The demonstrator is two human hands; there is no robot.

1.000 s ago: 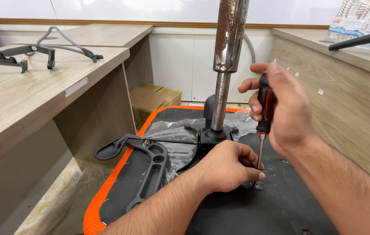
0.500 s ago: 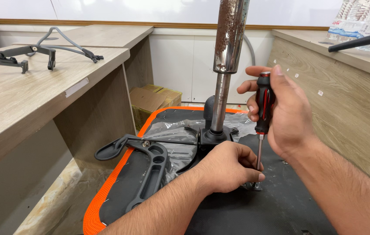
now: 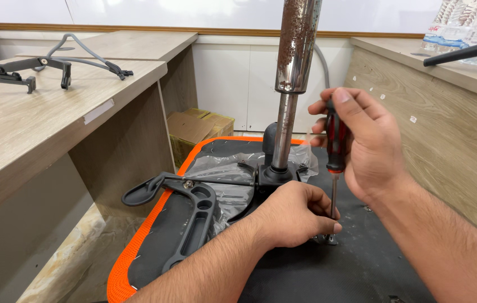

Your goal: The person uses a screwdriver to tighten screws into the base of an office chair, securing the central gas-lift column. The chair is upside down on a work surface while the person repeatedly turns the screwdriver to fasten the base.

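**Screwdriver Held Upright on an Upturned Chair Seat**

The fingers of the right hand (image 3: 370,148) are wrapped tightly around the red-and-black handle of a screwdriver (image 3: 335,168), which is held upright with its thin metal shaft pointing straight down. The fingers of the left hand (image 3: 294,216) are pinched together around the lower end of that shaft, just above a small metal fitting (image 3: 328,240) on which the tip is set; the tip itself is partly hidden by the fingertips.

Both hands are placed over the black underside of an overturned chair seat (image 3: 317,275), edged with an orange rim (image 3: 131,252). At 11 o'clock from the left hand, a rust-speckled chrome column (image 3: 293,67) is seen rising upright from a black mount. Crumpled clear plastic film (image 3: 221,174) is spread about the base of the column. At 9 o'clock from the left hand, a black armrest bracket (image 3: 193,216) lies on the seat.

Further out at 10 o'clock, a wooden tabletop (image 3: 36,129) carries a grey metal frame part (image 3: 25,70). A cardboard box (image 3: 196,132) is seen on the floor beyond the seat. At 1 o'clock, bottled water in plastic wrap (image 3: 468,28) rests on another tabletop.
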